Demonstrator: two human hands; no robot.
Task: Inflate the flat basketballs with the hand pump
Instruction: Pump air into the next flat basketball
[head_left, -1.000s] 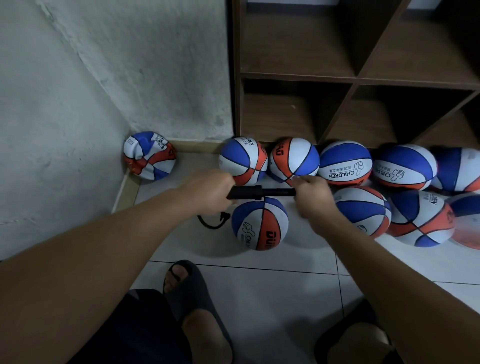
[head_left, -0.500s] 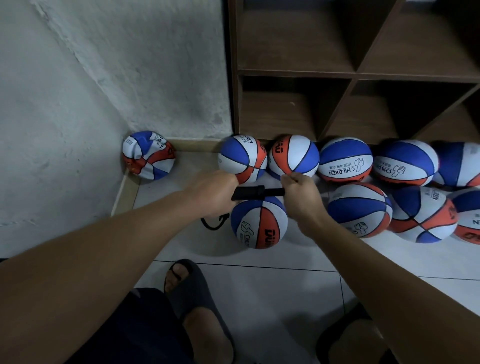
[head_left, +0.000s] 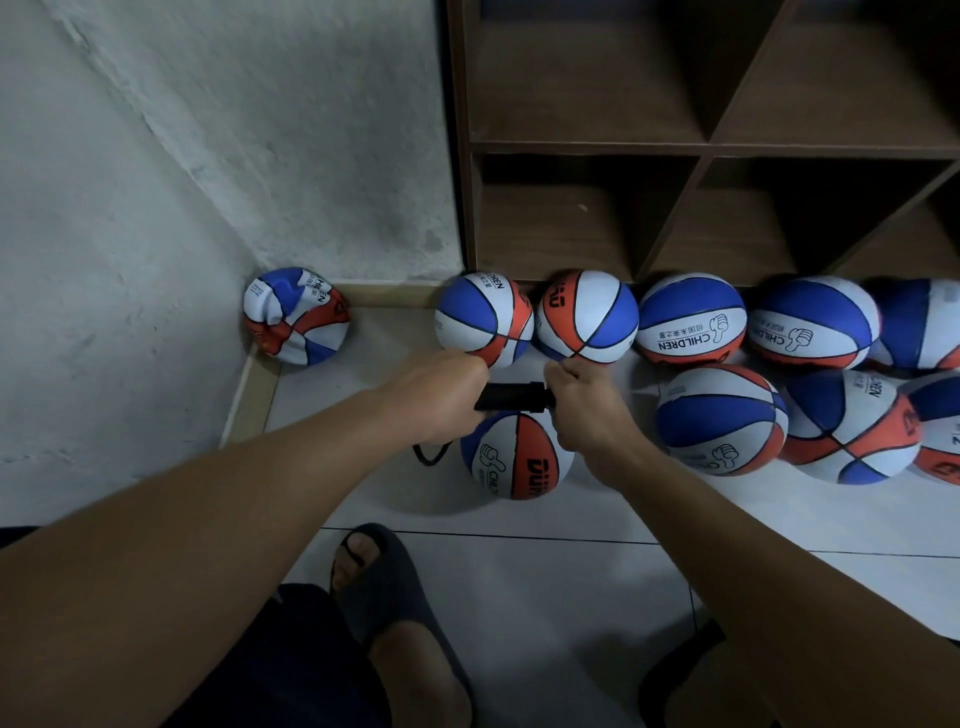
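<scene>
A black hand pump (head_left: 511, 396) lies crosswise above a round blue, white and orange basketball (head_left: 517, 454) on the floor tiles. My left hand (head_left: 439, 392) grips the pump's barrel at its left end. My right hand (head_left: 584, 402) grips the handle at the right end, pushed in close to the barrel. A black hose (head_left: 428, 457) loops from under my left hand toward the ball; where it joins the ball is hidden. A crumpled, flat basketball (head_left: 296, 317) sits in the wall corner at the left.
Several round basketballs (head_left: 691, 317) lie in two rows along the foot of a brown wooden cubby shelf (head_left: 587, 150). A grey plaster wall (head_left: 208, 156) closes the left side. My feet in dark sandals (head_left: 382, 587) stand on the white tiles below.
My right hand has moved left toward my left hand, pushing the pump handle in, so the visible length of pump between the hands is shorter. The left hand stayed in place.
</scene>
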